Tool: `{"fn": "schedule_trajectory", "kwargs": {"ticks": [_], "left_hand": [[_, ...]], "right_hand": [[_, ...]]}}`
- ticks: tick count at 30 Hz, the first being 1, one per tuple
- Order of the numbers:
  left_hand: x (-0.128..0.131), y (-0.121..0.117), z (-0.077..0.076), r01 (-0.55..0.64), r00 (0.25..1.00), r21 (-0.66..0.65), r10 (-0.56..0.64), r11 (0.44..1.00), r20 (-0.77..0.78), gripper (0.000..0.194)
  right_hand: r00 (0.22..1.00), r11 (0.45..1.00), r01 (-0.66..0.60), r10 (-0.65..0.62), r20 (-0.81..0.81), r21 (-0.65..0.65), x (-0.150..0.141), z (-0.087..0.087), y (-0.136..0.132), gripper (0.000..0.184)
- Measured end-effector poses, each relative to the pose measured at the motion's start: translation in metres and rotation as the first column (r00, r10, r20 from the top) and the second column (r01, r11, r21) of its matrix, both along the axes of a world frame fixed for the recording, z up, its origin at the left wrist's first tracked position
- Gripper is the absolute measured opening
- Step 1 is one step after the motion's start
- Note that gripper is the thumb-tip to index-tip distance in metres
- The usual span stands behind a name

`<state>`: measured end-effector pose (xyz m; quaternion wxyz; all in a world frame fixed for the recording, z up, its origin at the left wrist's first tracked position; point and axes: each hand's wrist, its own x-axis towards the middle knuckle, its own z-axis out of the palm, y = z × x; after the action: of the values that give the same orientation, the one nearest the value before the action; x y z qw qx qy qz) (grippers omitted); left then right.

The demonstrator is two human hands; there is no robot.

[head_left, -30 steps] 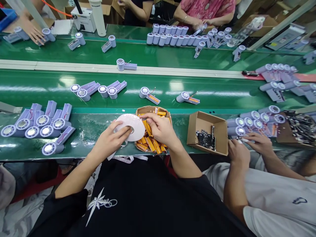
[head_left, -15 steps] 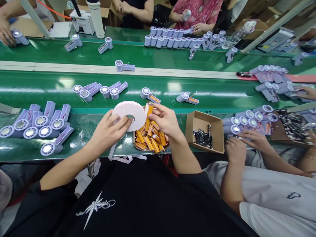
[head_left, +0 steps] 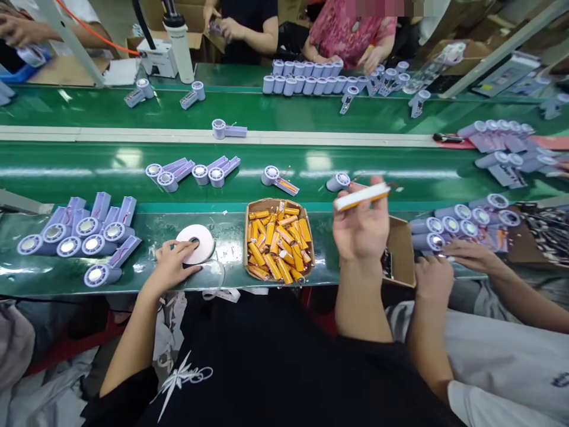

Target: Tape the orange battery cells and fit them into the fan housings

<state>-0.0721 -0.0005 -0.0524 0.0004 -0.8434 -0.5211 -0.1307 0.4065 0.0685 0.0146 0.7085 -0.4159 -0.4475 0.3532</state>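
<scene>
My left hand (head_left: 174, 265) grips the near-left side of a white roll of double-sided tape (head_left: 205, 244) lying on the bench, its fingertips by the centre hole. Raised to the right, my right hand (head_left: 362, 231) is turned palm up. Between its fingers and thumb it holds an orange cylindrical battery (head_left: 355, 204) with a white strip of tape along its upper side. A cardboard box (head_left: 246, 237) full of orange batteries (head_left: 275, 249) stands between my hands. Behind the held battery lies a lilac fan housing (head_left: 338, 181), its handle partly hidden.
Several lilac fan housings (head_left: 95, 225) stand at the left, others on the green belt (head_left: 249, 196). A cardboard box (head_left: 402, 252) of small dark parts sits behind my right wrist. At the right, a co-worker's hands (head_left: 438, 267) work beside more housings (head_left: 466, 213).
My left hand has lowered the tape roll to the bench on the left. My right hand has moved right, away from the roll, with the battery, which now shows white tape.
</scene>
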Motion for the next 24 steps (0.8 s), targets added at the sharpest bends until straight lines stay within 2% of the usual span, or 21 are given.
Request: {"fn": "schedule_trajectory", "kwargs": {"ticks": [2,4,7,9,11,13,15,18,19,22,24], "left_hand": [[-0.016,0.02,-0.005,0.024,1.0,-0.003,-0.024,1.0,0.007,0.054],[-0.005,0.049,-0.002,0.044,0.998,0.062,-0.047,0.997,0.047,0.048],[0.048,0.114,0.011,0.02,0.997,0.14,-0.03,0.99,0.073,0.039],[0.088,0.167,0.019,-0.051,0.998,0.117,0.045,0.992,0.054,0.043],[0.12,0.215,0.023,-0.042,0.999,0.101,0.039,0.994,0.03,0.048],[0.14,0.249,0.023,-0.016,1.0,0.07,0.016,0.997,-0.003,0.045],[0.148,0.267,0.021,0.0,0.999,0.023,0.001,1.0,-0.04,0.032],[0.149,0.271,0.02,0.034,0.994,-0.072,-0.041,0.997,-0.098,0.008],[0.149,0.271,0.02,0.054,0.992,-0.112,-0.066,0.992,-0.111,0.008],[0.15,0.279,0.018,0.119,0.984,-0.221,-0.145,0.968,-0.104,0.011],[0.151,0.29,0.017,0.142,0.984,-0.273,-0.166,0.951,-0.064,0.008]], "right_hand": [[0.996,0.994,-0.083,0.08,-0.047,-0.071,-0.015,-0.014,-0.017,0.053],[0.989,0.985,-0.125,0.114,-0.093,-0.122,-0.034,-0.028,-0.031,0.054],[0.982,0.984,-0.13,0.111,-0.151,-0.119,-0.053,-0.032,-0.036,0.052],[0.979,0.988,-0.128,0.112,-0.17,-0.087,-0.058,-0.025,-0.033,0.052],[0.981,0.991,-0.122,0.11,-0.159,-0.062,-0.059,-0.015,-0.03,0.051],[0.989,0.994,-0.091,0.084,-0.122,-0.06,-0.056,-0.008,-0.034,0.049],[0.995,0.996,-0.048,0.041,-0.095,-0.076,-0.048,-0.008,-0.045,0.049],[0.996,0.987,-0.01,-0.004,-0.087,-0.159,-0.03,-0.018,-0.066,0.047],[0.997,0.978,-0.013,-0.005,-0.083,-0.207,-0.024,-0.023,-0.07,0.046],[0.998,0.952,-0.018,-0.002,-0.063,-0.307,-0.011,-0.033,-0.061,0.049],[1.0,0.959,-0.011,0.004,-0.026,-0.284,-0.015,-0.028,-0.043,0.055]]}}
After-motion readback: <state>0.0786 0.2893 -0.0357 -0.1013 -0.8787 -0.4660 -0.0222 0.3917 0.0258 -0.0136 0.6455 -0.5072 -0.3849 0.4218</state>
